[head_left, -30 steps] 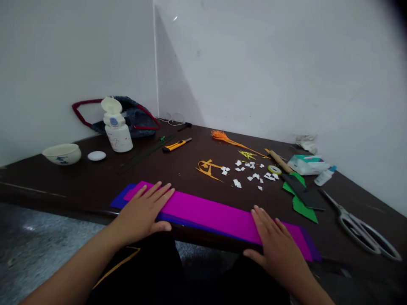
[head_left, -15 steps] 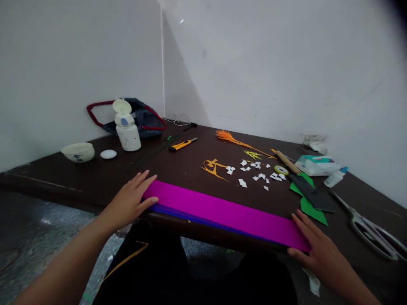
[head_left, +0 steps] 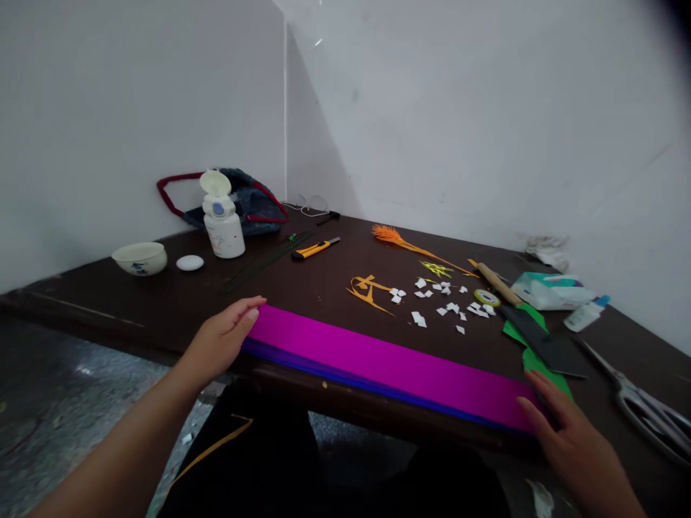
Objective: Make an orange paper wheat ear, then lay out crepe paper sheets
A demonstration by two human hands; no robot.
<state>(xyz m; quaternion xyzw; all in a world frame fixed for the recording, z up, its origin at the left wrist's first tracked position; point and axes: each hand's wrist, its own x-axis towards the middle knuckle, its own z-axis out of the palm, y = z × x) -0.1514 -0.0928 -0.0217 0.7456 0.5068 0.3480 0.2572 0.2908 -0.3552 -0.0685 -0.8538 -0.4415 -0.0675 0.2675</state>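
A long magenta paper strip (head_left: 378,360) lies along the front edge of the dark table (head_left: 162,302), stacked on a blue strip (head_left: 345,376) that shows along its near side. My left hand (head_left: 221,338) presses against the stack's left end, fingers curled at the edge. At the right end, my right hand (head_left: 566,432) touches the stack with fingers spread. Neither hand grips anything.
Behind the strips lie white paper scraps (head_left: 437,302), orange cut-outs (head_left: 367,288), green paper (head_left: 534,352), a dark blade (head_left: 545,342), scissors (head_left: 648,410), a yellow utility knife (head_left: 316,249), a white bottle (head_left: 221,223), a bowl (head_left: 139,257) and a tissue pack (head_left: 548,290).
Both hands slid outward from on top of the strips to their two ends. The paper stack now lies squared, with the blue strip mostly covered. The view shifted slightly left.
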